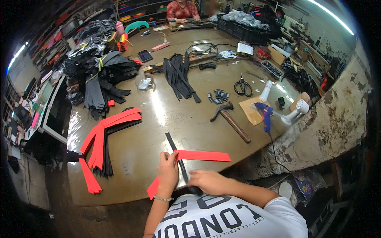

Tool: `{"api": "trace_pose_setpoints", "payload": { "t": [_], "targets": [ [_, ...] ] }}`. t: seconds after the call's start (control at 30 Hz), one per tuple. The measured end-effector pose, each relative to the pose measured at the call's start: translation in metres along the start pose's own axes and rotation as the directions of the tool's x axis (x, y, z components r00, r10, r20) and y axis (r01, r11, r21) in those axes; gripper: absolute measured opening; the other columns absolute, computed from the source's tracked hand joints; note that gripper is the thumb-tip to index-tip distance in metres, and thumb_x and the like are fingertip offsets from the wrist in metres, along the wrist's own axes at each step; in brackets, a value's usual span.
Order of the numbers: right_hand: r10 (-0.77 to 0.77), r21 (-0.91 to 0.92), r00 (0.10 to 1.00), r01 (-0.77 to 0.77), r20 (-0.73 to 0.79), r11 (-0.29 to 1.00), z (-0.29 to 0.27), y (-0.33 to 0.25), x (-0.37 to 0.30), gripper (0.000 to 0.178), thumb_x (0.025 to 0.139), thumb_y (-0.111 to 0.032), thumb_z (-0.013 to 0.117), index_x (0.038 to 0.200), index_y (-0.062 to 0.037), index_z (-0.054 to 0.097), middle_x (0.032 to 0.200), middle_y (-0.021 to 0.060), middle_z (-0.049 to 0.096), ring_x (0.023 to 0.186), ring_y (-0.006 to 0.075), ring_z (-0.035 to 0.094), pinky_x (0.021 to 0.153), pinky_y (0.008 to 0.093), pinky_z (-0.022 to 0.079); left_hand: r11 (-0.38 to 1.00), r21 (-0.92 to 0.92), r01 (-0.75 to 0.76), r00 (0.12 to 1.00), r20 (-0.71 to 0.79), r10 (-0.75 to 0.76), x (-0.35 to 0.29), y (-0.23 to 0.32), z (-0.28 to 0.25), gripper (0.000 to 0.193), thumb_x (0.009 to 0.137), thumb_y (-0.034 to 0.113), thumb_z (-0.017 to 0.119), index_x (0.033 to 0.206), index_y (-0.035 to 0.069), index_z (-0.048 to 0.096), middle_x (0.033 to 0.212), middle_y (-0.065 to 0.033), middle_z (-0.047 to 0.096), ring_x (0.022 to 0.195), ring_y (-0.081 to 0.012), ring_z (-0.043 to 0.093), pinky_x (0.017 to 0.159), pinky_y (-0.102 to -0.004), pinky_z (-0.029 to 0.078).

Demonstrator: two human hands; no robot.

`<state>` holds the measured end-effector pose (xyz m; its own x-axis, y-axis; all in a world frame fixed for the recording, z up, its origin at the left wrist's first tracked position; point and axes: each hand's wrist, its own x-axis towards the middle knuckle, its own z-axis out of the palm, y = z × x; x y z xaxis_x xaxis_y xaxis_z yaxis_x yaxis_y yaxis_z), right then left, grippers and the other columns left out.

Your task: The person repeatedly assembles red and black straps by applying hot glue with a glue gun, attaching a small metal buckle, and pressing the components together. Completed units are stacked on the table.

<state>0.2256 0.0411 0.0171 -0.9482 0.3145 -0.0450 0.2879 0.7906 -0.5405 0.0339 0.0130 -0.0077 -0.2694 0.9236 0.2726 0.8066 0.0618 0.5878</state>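
Note:
At the near edge of the table, my left hand pinches a bundle of flat red strips where a narrow black strap crosses it. One end of the red bundle sticks out to the right, and the other shows below my left wrist. The strap slants from the tabletop down toward my body. My right hand is beside the strap's near part, smeared by motion. Its fingertips are too blurred to show whether they grip the strap. Left of my hands lies a pile of red strips over black ones.
A hammer, black scissors, small dark pieces and a blue glue gun with a cord lie to the right. Black strips lie farther back. Black bundles fill the left. Across the table sits a person.

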Motion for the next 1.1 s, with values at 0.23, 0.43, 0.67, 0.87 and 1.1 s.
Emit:
{"api": "trace_pose_setpoints", "payload": {
  "t": [0.23,0.43,0.67,0.87,1.1],
  "targets": [
    [0.389,0.535,-0.368,-0.627,-0.844,0.566,-0.069,0.151,-0.125,0.039,0.081,-0.027,0.079,0.095,-0.0027,0.052,0.082,0.0083,0.058,0.07,0.0169,0.054,0.067,0.0341,0.047,0.998,-0.059,0.012,0.999,-0.036,-0.014,0.007,0.004,-0.003,0.023,0.091,0.008,0.06,0.112,0.004,0.053,0.101,-0.0166,0.057,0.08,-0.0381,0.062,0.066,-0.0461,0.05],
    [0.816,0.697,-0.03,-0.539,-0.577,0.473,-0.113,0.194,-0.128,0.039,0.094,-0.027,0.064,0.121,-0.0021,0.05,0.082,0.0101,0.068,0.073,0.0223,0.066,0.067,0.0336,0.053,0.989,-0.105,0.106,0.986,-0.114,-0.118,-0.008,0.009,-0.023,0.015,0.09,0.015,0.066,0.095,0.002,0.06,0.094,-0.0147,0.059,0.077,-0.0365,0.06,0.067,-0.0424,0.049],
    [0.549,0.504,0.619,-0.27,-0.561,0.82,-0.121,0.08,-0.008,0.04,0.088,-0.031,0.072,0.113,-0.0024,0.057,0.086,0.0111,0.07,0.069,0.0198,0.066,0.067,0.0348,0.053,0.997,-0.08,0.018,0.987,-0.156,-0.03,-0.003,-0.008,-0.005,0.013,0.09,0.017,0.066,0.097,0.007,0.067,0.091,-0.009,0.061,0.076,-0.0291,0.062,0.067,-0.0391,0.05],
    [0.374,0.34,0.882,-0.271,-0.287,0.9,-0.089,0.065,0.045,0.042,0.088,-0.029,0.071,0.114,-0.0012,0.053,0.086,0.0147,0.067,0.074,0.0235,0.067,0.071,0.0342,0.051,0.995,-0.087,0.05,0.989,-0.132,-0.062,-0.002,-0.011,-0.006,0.01,0.087,0.016,0.068,0.095,0.009,0.071,0.091,-0.0068,0.062,0.073,-0.026,0.063,0.066,-0.038,0.05],
    [0.357,0.225,0.893,-0.302,-0.272,0.926,-0.086,0.074,0.056,0.054,0.088,-0.04,0.067,0.117,0.0024,0.049,0.084,0.0248,0.068,0.077,0.0422,0.068,0.066,0.0455,0.052,0.992,-0.116,0.05,0.986,-0.151,-0.067,-0.002,-0.012,-0.003,0.009,0.087,0.015,0.069,0.094,0.009,0.071,0.09,-0.0071,0.061,0.073,-0.0264,0.063,0.064,-0.038,0.05]
  ]
}}
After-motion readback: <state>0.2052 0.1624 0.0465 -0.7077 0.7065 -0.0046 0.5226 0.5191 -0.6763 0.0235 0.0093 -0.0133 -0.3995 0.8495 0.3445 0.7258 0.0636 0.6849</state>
